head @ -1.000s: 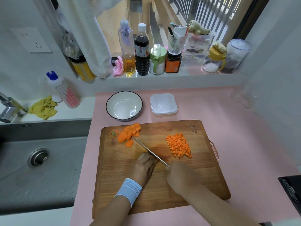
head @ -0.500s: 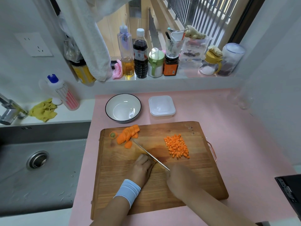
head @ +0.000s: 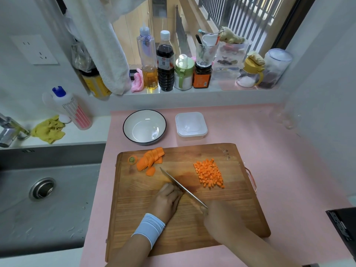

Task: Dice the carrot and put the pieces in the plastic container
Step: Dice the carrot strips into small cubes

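On the wooden cutting board [head: 240, 209] a heap of diced carrot [head: 209, 173] lies at the right. A fanned row of carrot slices [head: 150, 159] and the cut stem end [head: 132, 159] lie at the far left corner. My right hand [head: 219, 220] grips the handle of a knife [head: 181, 186], whose blade points diagonally away to the left. My left hand [head: 167, 199], with a light blue wristband, has its fingers curled against the blade's left side, over a carrot piece that is almost wholly hidden. The plastic container [head: 191, 125] stands open behind the board.
A white bowl with a dark rim [head: 144, 127] sits left of the container. A steel sink [head: 44, 191] lies left of the pink counter. Bottles and jars [head: 165, 62] line the windowsill. A black device [head: 344, 228] juts in at the right edge.
The view has shifted slightly. Both hands and the knife stay in nearly the same spot on the board; the carrot piles have not moved.
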Demonstrator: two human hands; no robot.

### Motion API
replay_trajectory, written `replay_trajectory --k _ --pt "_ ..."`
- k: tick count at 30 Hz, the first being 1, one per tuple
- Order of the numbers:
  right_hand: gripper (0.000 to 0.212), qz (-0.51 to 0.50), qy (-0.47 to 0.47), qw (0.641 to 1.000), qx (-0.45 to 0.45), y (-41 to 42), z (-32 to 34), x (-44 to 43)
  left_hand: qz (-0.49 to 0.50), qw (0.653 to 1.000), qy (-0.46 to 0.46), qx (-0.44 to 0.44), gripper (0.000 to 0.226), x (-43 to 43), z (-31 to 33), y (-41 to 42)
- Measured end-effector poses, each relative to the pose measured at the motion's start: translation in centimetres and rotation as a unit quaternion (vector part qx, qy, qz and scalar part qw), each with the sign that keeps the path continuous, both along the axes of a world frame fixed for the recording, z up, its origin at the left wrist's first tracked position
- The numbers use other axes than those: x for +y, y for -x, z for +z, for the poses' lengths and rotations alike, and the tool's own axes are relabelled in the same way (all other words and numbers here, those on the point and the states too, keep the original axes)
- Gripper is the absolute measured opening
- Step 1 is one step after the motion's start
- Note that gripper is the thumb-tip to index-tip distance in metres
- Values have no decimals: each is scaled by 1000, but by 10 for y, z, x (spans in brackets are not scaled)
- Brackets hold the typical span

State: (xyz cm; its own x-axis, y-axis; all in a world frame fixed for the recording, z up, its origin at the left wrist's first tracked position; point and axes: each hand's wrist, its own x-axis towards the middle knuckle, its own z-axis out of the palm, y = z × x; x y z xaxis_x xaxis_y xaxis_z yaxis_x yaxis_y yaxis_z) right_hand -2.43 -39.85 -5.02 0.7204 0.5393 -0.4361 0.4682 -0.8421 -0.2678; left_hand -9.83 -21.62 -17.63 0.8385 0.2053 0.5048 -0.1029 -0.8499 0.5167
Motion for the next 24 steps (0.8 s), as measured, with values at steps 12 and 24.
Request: replay_trajectory --k 12,24 --pt "28 -12 -7 999 39 -9 -1 19 4 1000 -5 17 5 0 -5 1" --pt "27 10 -22 1000 18 -4 -4 14 15 999 -11 28 3 -3 -2 4"
